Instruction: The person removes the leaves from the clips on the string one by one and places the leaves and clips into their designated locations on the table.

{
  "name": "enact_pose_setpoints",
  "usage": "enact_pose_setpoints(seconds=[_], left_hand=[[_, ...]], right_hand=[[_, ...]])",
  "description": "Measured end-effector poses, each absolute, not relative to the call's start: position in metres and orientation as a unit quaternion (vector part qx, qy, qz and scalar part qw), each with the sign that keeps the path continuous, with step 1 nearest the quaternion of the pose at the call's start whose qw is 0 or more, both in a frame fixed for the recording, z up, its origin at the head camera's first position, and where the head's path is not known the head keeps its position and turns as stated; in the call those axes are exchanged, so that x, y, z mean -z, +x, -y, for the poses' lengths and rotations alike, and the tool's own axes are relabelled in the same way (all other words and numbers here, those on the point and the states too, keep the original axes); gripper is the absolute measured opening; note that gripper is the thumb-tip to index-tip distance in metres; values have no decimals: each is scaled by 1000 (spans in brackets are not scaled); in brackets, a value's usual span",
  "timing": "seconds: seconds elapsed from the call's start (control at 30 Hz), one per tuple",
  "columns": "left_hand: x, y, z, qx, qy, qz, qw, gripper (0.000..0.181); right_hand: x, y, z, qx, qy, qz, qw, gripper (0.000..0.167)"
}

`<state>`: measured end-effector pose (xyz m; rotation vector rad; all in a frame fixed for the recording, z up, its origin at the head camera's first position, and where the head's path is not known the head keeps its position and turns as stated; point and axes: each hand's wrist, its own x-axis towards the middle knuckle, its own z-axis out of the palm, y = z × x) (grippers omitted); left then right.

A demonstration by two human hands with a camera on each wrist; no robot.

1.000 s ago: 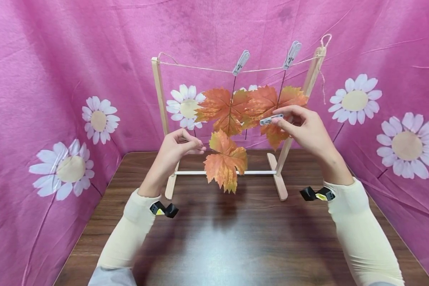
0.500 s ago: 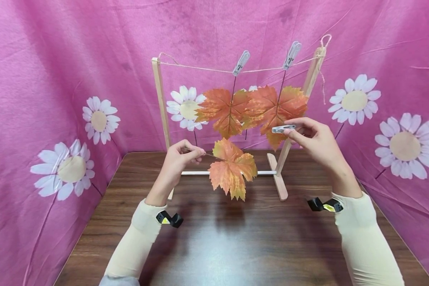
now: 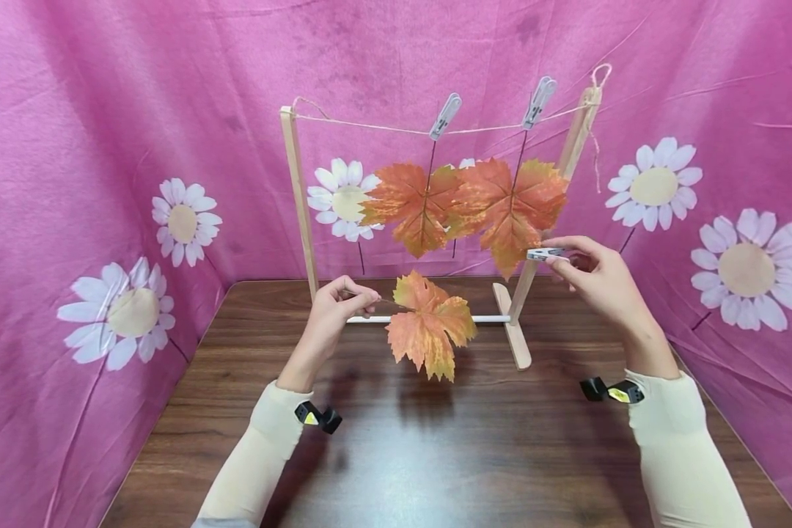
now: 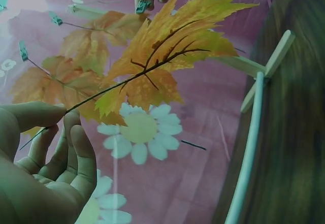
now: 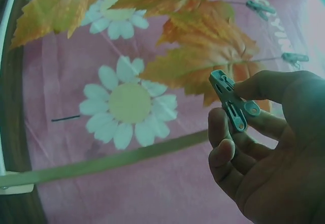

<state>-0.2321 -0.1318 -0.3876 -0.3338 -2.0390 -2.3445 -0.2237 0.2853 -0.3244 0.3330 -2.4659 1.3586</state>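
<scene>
My left hand pinches the thin dark stem of an orange-yellow leaf, which spreads out to the right of the fingertips, above the table. In my right hand a grey clothespin is held between thumb and fingers; the right wrist view shows this clothespin from close by. Two other leaves hang by their stems from a string, each under its own clothespin.
A wooden frame with a left post, a right post and a white lower bar stands on the brown table. Behind and at both sides hangs a pink cloth with printed white flowers.
Both hands have come down and to the right, the left with its leaf, the right with its clothespin. The held leaf has swung outward from the fingers. The hanging leaves look unmoved.
</scene>
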Motion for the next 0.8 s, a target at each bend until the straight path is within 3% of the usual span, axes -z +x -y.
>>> enact_pose_setpoints(seconds=[0.5,0.67,0.8], left_hand=[[434,-230,132,784,-66,617,7,21],[449,-228,132,795,-54,605,-1,26],[460,-226,131,795,-45,605,-5,25]], right_hand=[[368,-234,-318,-552,68,819,137,17],[386,-243,-332,-558,33,819,126,18],[402,-252,-342,-529,11,840,115,28]])
